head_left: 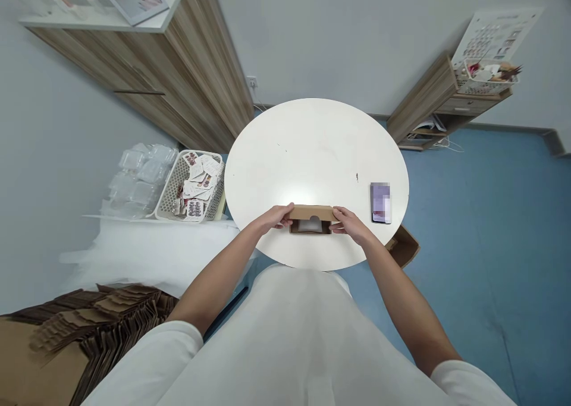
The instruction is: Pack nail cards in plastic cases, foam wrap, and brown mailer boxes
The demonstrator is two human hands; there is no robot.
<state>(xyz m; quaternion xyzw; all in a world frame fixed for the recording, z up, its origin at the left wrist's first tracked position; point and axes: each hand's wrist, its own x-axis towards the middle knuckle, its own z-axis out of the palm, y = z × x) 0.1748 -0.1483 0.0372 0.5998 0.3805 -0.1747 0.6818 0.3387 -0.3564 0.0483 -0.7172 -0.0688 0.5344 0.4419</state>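
Observation:
A small brown cardboard box rests on the near part of a round white table. Its lid flap is raised and something pale shows inside it. My left hand grips the box's left end with fingers curled round it. My right hand grips the right end the same way. A phone lies flat on the table, to the right of my right hand.
A white mesh basket of printed cards sits left of the table, beside clear plastic trays. Flattened brown cartons pile at lower left. Another carton lies on the blue floor under the table's right edge. Wooden cabinets stand behind.

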